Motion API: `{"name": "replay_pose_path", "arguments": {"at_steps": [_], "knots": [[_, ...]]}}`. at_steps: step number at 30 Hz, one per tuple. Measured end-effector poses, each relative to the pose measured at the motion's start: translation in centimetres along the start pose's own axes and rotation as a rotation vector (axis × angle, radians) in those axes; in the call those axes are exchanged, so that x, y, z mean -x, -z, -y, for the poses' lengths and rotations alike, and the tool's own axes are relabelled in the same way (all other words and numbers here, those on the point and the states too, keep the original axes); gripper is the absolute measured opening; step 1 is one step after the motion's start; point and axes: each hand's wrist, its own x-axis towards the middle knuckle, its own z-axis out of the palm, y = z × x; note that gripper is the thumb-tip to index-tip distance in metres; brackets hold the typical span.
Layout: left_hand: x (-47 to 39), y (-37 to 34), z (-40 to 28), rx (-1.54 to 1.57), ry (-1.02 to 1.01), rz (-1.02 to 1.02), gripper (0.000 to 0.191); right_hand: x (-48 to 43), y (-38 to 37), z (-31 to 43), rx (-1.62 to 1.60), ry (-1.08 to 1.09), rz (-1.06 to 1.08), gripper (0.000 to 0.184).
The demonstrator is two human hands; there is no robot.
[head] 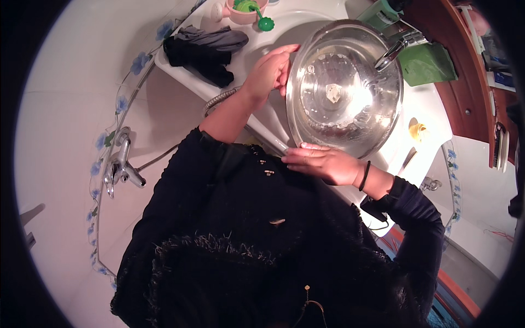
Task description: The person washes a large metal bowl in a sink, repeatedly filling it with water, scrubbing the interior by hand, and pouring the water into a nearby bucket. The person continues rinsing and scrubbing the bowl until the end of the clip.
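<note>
A round stainless steel basin [328, 110] rests over the white washbasin, under the chrome faucet. Some water and a little foam seem to lie in it, and a small pale patch shows at its middle. My left hand [270, 71] is at the basin's left side, fingers against the outer wall under the rim; some fingertips are hidden. My right hand [324, 163] lies by the near rim, its fingers stretched flat and pointing left; whether it grips the rim I cannot tell. Dark and grey wet-looking cloths [201, 51] lie in a heap on the counter left of my left hand.
The faucet [391, 55] reaches over the basin's right rim. Beyond stand a green bottle [379, 15] and a green pouch-like item [426, 64]. A pink toy watering can [242, 14] is at the top; a yellow item [417, 132] sits right. A wall-mounted mixer tap [125, 166] is at left.
</note>
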Motion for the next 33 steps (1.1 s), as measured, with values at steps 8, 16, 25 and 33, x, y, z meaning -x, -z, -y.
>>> {"name": "replay_pose_path", "arguments": {"at_steps": [8, 16, 25, 33], "knots": [[-0.1, -1.4, 0.4, -0.041, -0.048, -0.029, 0.037, -4.5, -0.3, -1.5, -0.228, -0.299, -0.775, 0.05], [0.6, -0.8, 0.0, -0.275, -0.11, 0.002, 0.033, -3.6, -2.0, -2.4, -0.314, -0.316, -0.526, 0.06], [0.2, -0.7, 0.4, -0.423, -0.062, -0.024, 0.04, -3.9, -2.1, -2.1, -0.404, -0.296, -0.604, 0.057], [0.9, -0.7, 0.1, -0.602, -0.068, -0.077, 0.036, -1.3, -3.2, -1.8, -0.296, -0.447, -0.427, 0.055]]}}
